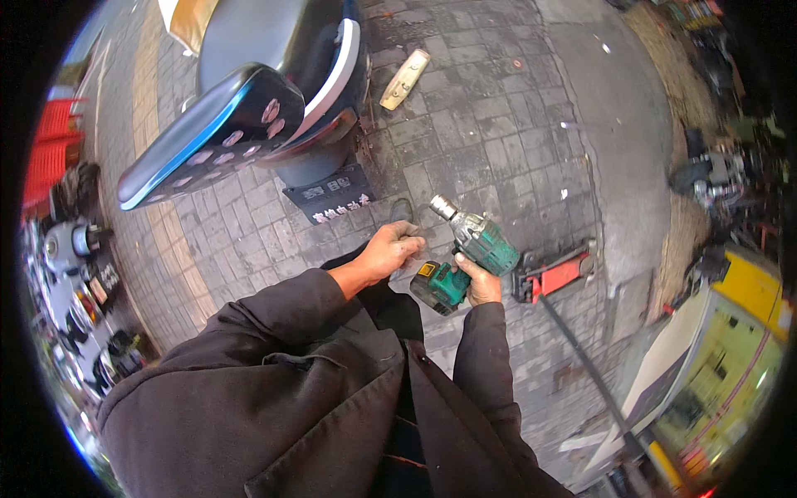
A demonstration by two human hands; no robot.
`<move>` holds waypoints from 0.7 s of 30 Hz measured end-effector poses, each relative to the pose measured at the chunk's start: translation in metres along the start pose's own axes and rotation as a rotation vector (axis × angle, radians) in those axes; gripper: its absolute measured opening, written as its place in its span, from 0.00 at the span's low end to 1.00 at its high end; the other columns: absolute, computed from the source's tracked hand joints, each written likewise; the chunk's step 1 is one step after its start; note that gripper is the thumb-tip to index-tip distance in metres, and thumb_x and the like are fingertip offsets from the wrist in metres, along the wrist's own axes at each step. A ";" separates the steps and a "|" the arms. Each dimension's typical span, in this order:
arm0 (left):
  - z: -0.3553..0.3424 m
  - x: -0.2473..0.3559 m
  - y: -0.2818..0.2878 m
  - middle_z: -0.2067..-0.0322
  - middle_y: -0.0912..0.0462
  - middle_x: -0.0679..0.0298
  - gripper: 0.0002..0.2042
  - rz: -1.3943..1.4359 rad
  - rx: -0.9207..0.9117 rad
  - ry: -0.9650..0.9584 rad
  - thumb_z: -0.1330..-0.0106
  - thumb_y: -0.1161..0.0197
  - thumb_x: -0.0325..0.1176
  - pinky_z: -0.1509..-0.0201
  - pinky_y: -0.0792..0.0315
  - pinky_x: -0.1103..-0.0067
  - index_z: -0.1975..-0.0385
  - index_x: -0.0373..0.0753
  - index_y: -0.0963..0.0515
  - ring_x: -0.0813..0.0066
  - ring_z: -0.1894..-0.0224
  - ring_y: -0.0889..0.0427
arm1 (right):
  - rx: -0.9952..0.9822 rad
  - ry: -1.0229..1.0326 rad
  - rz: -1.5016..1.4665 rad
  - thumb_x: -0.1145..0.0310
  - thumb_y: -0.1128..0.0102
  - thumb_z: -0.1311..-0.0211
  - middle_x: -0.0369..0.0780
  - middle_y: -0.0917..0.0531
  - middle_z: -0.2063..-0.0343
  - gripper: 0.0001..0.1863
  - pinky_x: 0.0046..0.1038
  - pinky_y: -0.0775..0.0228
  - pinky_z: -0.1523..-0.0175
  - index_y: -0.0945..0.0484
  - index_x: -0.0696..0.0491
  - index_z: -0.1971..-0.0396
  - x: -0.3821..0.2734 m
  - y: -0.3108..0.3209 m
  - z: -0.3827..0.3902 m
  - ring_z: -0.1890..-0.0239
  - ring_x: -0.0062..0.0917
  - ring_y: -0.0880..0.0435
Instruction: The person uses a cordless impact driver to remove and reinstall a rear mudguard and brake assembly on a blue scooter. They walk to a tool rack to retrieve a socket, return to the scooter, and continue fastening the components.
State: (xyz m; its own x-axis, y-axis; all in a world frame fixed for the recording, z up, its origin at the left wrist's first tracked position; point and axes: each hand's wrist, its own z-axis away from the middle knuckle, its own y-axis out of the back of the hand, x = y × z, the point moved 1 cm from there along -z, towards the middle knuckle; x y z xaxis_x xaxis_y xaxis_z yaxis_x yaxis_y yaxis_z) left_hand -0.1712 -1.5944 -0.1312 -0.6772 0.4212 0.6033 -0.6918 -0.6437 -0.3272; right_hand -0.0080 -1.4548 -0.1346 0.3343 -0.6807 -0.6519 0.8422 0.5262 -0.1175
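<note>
My right hand [481,280] is wrapped round the handle of a green cordless impact wrench [488,244]. A silver socket [443,207] on the wrench's nose points up and to the left. The battery [440,290] at the handle's base is dark, with a yellow part. Left of the wrench, my left hand [393,251] is closed, with its fingers curled and thumb pressed in. What it holds, if anything, is too small to tell. Ahead of that hand stands the rear of a scooter [241,124], with a dark mudflap [330,193] hanging low.
On the grey paving [465,124] lies a cream plastic piece [405,80]. A red floor jack [563,275] sits right of the wrench, its long handle [585,361] running toward a yellow-framed cabinet [722,365]. Motorbikes [70,249] and red stacked chairs [54,153] line the left.
</note>
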 end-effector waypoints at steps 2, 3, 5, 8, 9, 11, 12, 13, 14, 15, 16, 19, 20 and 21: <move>-0.028 -0.003 0.008 0.71 0.22 0.62 0.14 0.031 0.071 0.032 0.36 0.42 0.33 0.71 0.28 0.82 0.55 0.31 0.27 0.79 0.74 0.25 | -0.097 0.039 0.004 0.79 0.32 0.51 0.35 0.19 0.68 0.16 0.26 0.29 0.64 0.21 0.55 0.60 -0.018 0.000 -0.035 0.70 0.21 0.23; -0.043 -0.006 0.010 0.72 0.21 0.62 0.12 0.016 0.107 0.063 0.36 0.43 0.32 0.71 0.29 0.82 0.56 0.31 0.27 0.79 0.74 0.25 | -0.159 0.074 0.012 0.79 0.32 0.51 0.34 0.19 0.69 0.16 0.26 0.29 0.64 0.21 0.55 0.60 -0.025 -0.001 -0.055 0.71 0.21 0.23; -0.061 -0.017 0.008 0.72 0.21 0.62 0.12 0.104 0.184 0.073 0.36 0.43 0.32 0.72 0.29 0.82 0.57 0.31 0.27 0.79 0.75 0.25 | -0.177 0.020 0.062 0.80 0.33 0.51 0.34 0.20 0.70 0.15 0.26 0.30 0.65 0.22 0.55 0.61 -0.033 0.001 -0.084 0.72 0.21 0.23; -0.092 -0.019 0.018 0.72 0.22 0.63 0.11 0.184 0.294 0.075 0.35 0.44 0.32 0.72 0.28 0.82 0.59 0.32 0.27 0.80 0.76 0.26 | -0.207 -0.015 0.127 0.79 0.35 0.50 0.36 0.20 0.71 0.15 0.27 0.30 0.69 0.23 0.55 0.60 -0.046 -0.009 -0.143 0.73 0.23 0.23; -0.099 -0.018 0.021 0.73 0.22 0.64 0.10 0.220 0.336 0.098 0.35 0.44 0.32 0.72 0.28 0.82 0.59 0.34 0.27 0.80 0.76 0.26 | -0.260 -0.020 0.122 0.78 0.35 0.50 0.36 0.20 0.71 0.15 0.26 0.30 0.69 0.23 0.55 0.61 -0.049 -0.012 -0.158 0.73 0.23 0.22; -0.112 -0.017 0.025 0.73 0.23 0.65 0.08 0.298 0.408 0.104 0.34 0.45 0.33 0.72 0.28 0.83 0.60 0.37 0.26 0.81 0.77 0.27 | -0.326 -0.029 0.129 0.78 0.35 0.50 0.36 0.20 0.71 0.14 0.26 0.30 0.69 0.23 0.55 0.61 -0.055 -0.017 -0.185 0.73 0.23 0.22; -0.116 -0.018 0.025 0.73 0.23 0.66 0.07 0.358 0.455 0.105 0.34 0.45 0.33 0.73 0.28 0.83 0.62 0.37 0.26 0.82 0.77 0.27 | -0.331 -0.047 0.137 0.78 0.35 0.50 0.36 0.20 0.71 0.14 0.27 0.30 0.70 0.23 0.55 0.61 -0.055 -0.018 -0.195 0.73 0.23 0.22; -0.125 -0.015 0.027 0.73 0.23 0.66 0.07 0.379 0.499 0.100 0.34 0.45 0.33 0.73 0.29 0.83 0.63 0.37 0.26 0.82 0.77 0.28 | -0.336 -0.065 0.145 0.78 0.35 0.50 0.36 0.20 0.71 0.14 0.27 0.30 0.70 0.23 0.55 0.61 -0.058 -0.021 -0.210 0.73 0.23 0.22; -0.132 -0.015 0.028 0.74 0.23 0.66 0.06 0.405 0.546 0.093 0.34 0.45 0.32 0.73 0.29 0.83 0.64 0.37 0.26 0.82 0.77 0.28 | -0.344 -0.093 0.161 0.78 0.35 0.50 0.36 0.20 0.72 0.14 0.27 0.30 0.70 0.23 0.54 0.61 -0.059 -0.022 -0.222 0.74 0.23 0.22; -0.141 -0.014 0.031 0.74 0.24 0.66 0.06 0.430 0.605 0.076 0.34 0.45 0.32 0.74 0.30 0.82 0.64 0.36 0.26 0.81 0.78 0.28 | -0.351 -0.126 0.179 0.78 0.35 0.50 0.36 0.20 0.72 0.14 0.27 0.30 0.70 0.23 0.54 0.61 -0.061 -0.025 -0.237 0.74 0.23 0.22; -0.151 -0.015 0.031 0.75 0.24 0.66 0.06 0.455 0.663 0.061 0.34 0.45 0.31 0.75 0.31 0.82 0.65 0.36 0.26 0.81 0.79 0.29 | -0.357 -0.159 0.198 0.78 0.35 0.50 0.36 0.20 0.72 0.14 0.27 0.30 0.70 0.23 0.54 0.61 -0.062 -0.025 -0.252 0.75 0.24 0.23; -0.186 -0.026 0.038 0.75 0.25 0.66 0.06 0.549 0.777 -0.042 0.35 0.45 0.31 0.75 0.32 0.83 0.65 0.35 0.26 0.80 0.79 0.29 | -0.466 -0.191 0.251 0.77 0.34 0.50 0.36 0.21 0.74 0.13 0.27 0.31 0.70 0.23 0.54 0.63 -0.061 -0.031 -0.310 0.77 0.24 0.23; -0.198 -0.033 0.039 0.75 0.25 0.66 0.06 0.542 0.821 -0.029 0.35 0.44 0.31 0.75 0.33 0.83 0.66 0.35 0.26 0.81 0.78 0.29 | -0.495 -0.228 0.256 0.77 0.34 0.50 0.35 0.21 0.75 0.13 0.27 0.31 0.70 0.23 0.54 0.63 -0.057 -0.025 -0.324 0.77 0.24 0.23; -0.209 -0.050 0.039 0.75 0.25 0.66 0.06 0.543 0.861 -0.064 0.35 0.44 0.31 0.74 0.33 0.83 0.66 0.35 0.25 0.81 0.77 0.29 | -0.494 -0.204 0.278 0.76 0.34 0.50 0.35 0.21 0.75 0.12 0.27 0.31 0.71 0.23 0.54 0.64 -0.044 -0.020 -0.339 0.77 0.24 0.23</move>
State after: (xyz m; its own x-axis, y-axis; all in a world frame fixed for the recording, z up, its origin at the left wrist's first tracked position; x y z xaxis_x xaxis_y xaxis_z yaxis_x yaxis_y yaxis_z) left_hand -0.2164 -1.5068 -0.3259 -0.8141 -0.0831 0.5747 0.1367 -0.9893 0.0506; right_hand -0.1829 -1.2623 -0.3572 0.6291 -0.5422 -0.5570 0.4317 0.8396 -0.3298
